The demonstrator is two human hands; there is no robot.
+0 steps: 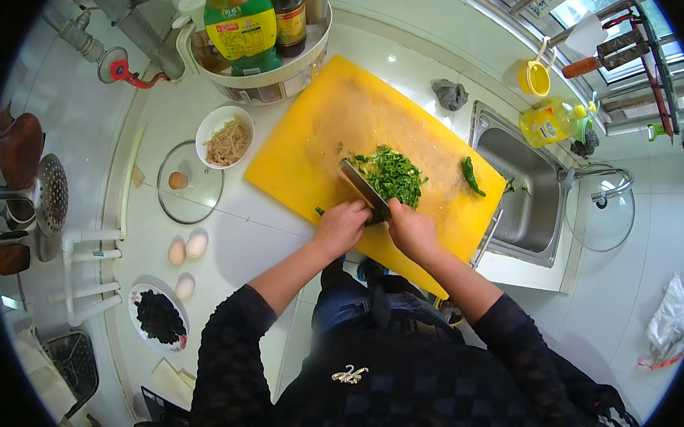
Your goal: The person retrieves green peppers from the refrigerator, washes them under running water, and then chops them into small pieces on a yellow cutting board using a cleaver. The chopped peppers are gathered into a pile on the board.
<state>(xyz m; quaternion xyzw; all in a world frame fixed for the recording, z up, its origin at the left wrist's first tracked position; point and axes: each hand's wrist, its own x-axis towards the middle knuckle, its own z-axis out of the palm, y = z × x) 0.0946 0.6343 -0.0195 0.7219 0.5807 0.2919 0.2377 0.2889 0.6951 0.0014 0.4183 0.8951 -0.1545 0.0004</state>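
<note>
My right hand (411, 228) grips a kitchen knife (364, 187) with a broad dark blade, tilted over a large yellow cutting board (313, 127). Close against the blade, my left hand (344, 228) presses down with curled fingers on a green pepper. Most of that pepper is hidden; a green tip (319, 211) shows past the knuckles. Just beyond the knife lies a heap of chopped green pepper (395, 176), with stray bits around it. Toward the board's right edge rests a whole green pepper (472, 177), apart from both hands.
Right of the board is a steel sink (531, 225) with a faucet (604, 183). To the left are a bowl of pale shreds (229, 139), a glass lid (191, 202), several eggs (197, 244) and a plate of black food (159, 317). A bottle caddy (278, 85) borders the board's far corner.
</note>
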